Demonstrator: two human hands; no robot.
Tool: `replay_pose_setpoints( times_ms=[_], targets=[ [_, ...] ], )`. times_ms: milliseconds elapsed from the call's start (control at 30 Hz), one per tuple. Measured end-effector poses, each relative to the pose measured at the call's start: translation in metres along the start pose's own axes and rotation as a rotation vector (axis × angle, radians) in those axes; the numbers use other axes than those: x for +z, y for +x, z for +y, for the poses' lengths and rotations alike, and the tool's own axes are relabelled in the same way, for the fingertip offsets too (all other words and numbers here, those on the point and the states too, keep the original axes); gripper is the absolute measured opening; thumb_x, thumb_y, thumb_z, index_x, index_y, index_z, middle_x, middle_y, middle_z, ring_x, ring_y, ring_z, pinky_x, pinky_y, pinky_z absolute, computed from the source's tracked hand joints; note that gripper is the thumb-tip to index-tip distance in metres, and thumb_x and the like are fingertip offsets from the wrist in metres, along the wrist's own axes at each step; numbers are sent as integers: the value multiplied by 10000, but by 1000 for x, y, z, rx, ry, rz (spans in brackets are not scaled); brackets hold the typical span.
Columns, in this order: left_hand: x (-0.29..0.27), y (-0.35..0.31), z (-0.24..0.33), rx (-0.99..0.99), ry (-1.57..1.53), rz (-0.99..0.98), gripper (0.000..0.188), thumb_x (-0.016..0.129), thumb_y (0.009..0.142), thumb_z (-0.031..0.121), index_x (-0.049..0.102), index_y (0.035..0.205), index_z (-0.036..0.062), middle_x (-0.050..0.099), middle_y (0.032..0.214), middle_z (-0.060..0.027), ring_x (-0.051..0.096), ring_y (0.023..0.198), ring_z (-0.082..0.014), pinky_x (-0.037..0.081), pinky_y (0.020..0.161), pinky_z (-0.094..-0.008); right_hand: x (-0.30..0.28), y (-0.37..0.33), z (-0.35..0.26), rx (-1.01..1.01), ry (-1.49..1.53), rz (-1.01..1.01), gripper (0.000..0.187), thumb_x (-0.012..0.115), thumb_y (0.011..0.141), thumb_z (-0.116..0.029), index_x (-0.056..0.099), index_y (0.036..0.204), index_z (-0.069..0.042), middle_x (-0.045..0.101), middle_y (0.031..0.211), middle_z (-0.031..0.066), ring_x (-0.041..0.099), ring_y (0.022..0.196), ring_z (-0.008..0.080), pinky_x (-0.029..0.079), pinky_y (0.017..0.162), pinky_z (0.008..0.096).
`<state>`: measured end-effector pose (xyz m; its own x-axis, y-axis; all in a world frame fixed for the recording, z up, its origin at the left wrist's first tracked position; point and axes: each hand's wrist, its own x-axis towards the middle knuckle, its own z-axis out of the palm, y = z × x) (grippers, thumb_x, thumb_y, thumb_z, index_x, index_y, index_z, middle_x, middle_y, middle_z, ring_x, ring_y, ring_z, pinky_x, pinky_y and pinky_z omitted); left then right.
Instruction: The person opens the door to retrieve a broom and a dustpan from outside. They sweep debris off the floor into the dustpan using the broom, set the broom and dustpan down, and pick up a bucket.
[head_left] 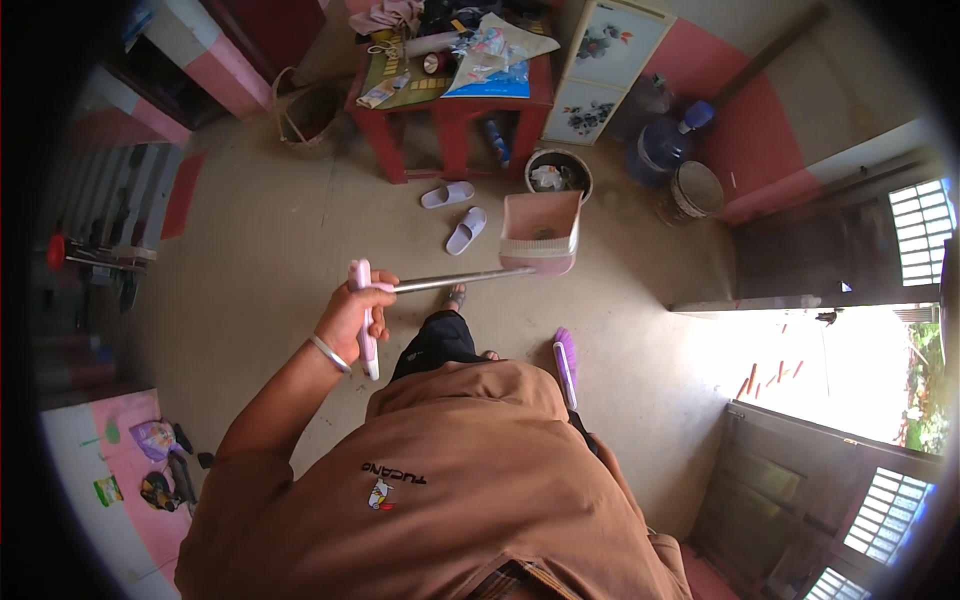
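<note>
My left hand (350, 318) is closed round the pink crossbar grip of a long-handled dustpan (540, 255). Its metal rod stretches to the right, holding the pink pan in front of a round waste bin (538, 158). A little dark debris shows in the pan; white crumpled scraps lie in the bin. Low at my right side, my right hand (603, 452) is mostly hidden by my brown shirt. It appears wrapped round the dark stick of a broom (566, 368), whose purple bristles point away from me near the floor.
Two lilac slippers (466, 231) lie on the floor ahead. Behind them stands a cluttered red table (393, 135), with a basket (303, 125) to its left. A blue water jug (661, 150) and a woven bin (692, 192) stand by the right wall. An open doorway (800, 365) is at right.
</note>
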<state>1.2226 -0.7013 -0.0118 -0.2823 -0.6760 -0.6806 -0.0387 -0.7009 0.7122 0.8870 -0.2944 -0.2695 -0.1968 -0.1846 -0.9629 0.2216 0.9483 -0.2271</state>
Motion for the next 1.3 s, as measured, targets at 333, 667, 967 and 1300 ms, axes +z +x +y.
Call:
replay_pose_setpoints(
  times_ms=[333, 667, 967, 1300],
  targets=[
    [39, 154, 32, -288, -557, -206, 246, 573, 766, 129, 576, 1012, 114, 386, 558, 64, 331, 448, -54, 345, 491, -228, 54, -35, -146, -75, 281, -14, 252, 527, 756, -265, 609, 726, -29, 615, 664, 110, 590, 550, 217, 482, 550, 335],
    [0, 246, -25, -773, -1319, -373, 181, 529, 688, 52, 398, 566, 81, 420, 533, 9, 440, 465, -83, 468, 552, -216, 65, -64, -243, 57, 316, 6, 269, 496, 782, -273, 603, 808, -28, 623, 741, 122, 598, 614, 224, 483, 609, 338],
    [-22, 252, -18, -805, -1359, -396, 104, 522, 689, 64, 453, 610, 65, 430, 546, 12, 442, 475, -79, 469, 568, -200, 71, -75, -275, 118, 321, 3, 295, 468, 805, -280, 597, 882, -26, 629, 810, 132, 605, 672, 230, 485, 661, 342],
    [-38, 246, -8, -776, -1235, -456, 369, 493, 707, 91, 557, 1070, 67, 408, 555, 27, 401, 498, -67, 422, 549, -211, 87, -71, -283, 47, 460, -8, 332, 437, 831, -288, 591, 964, -25, 637, 886, 143, 613, 736, 237, 486, 719, 345]
  ],
)
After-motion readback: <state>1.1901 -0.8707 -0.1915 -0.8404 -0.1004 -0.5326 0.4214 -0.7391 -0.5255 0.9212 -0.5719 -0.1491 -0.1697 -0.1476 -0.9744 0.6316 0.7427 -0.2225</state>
